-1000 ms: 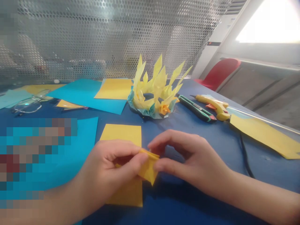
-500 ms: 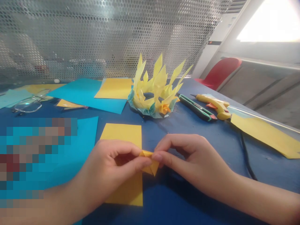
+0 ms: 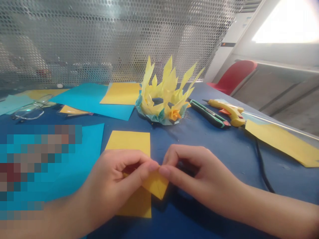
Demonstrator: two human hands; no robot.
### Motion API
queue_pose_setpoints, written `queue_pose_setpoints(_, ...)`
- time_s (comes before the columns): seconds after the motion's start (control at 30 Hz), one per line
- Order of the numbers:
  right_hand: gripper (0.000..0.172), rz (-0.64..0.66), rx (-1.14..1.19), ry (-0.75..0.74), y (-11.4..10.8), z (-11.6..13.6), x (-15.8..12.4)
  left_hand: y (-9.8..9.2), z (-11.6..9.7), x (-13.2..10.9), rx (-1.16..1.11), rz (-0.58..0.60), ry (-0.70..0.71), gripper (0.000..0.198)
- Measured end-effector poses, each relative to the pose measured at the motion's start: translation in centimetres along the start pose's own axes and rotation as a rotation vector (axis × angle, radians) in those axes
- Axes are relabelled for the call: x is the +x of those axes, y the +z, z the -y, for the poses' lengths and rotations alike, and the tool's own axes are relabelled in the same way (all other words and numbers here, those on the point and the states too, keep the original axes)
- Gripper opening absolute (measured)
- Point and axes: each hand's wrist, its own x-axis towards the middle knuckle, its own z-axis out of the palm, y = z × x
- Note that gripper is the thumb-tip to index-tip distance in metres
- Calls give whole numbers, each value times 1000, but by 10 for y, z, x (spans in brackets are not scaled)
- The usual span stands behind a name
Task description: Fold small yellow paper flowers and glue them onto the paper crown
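A small folded piece of yellow paper (image 3: 157,184) is pinched between both hands, its pointed corner hanging down toward me. My left hand (image 3: 122,176) grips its upper left edge between thumb and fingers. From the other side, my right hand (image 3: 194,169) pinches the upper right edge, the two thumbs almost meeting. Under the left hand a larger yellow sheet (image 3: 131,141) lies flat, partly covered. Beyond the hands stands a paper crown (image 3: 169,89) with tall pale yellow spikes, a teal base and an orange paper rose (image 3: 175,114).
Right of the crown lie a green box cutter (image 3: 209,113) and a yellow glue gun (image 3: 230,111); a yellow paper strip (image 3: 281,141) is nearby. Blue sheets (image 3: 92,98) and eyeglasses (image 3: 30,111) lie at left. A perforated metal panel (image 3: 112,43) closes the back.
Both thumbs have shifted up to the paper's top edge. The folded paper has turned, so more of its flat face shows and its point hangs lower.
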Motion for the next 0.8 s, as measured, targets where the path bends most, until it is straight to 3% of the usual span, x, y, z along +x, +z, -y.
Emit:
queue_pose_setpoints(0.17,35,134,-34,-90,-2,0,0,-1,2,3,-219,30,-118,16)
queue_pose_setpoints(0.37,38,3,-114,-200,-4,3,-1,-1,2,7,-642,166,-302,8)
queue_pose_setpoints(0.53,33,15,-22,-220,-6,2,-2,-3,3,8,-650,186,-250,22)
queue_pose_setpoints(0.8,44,64,73,-129,-5,0,2,-2,2,7,-739,183,-351,10)
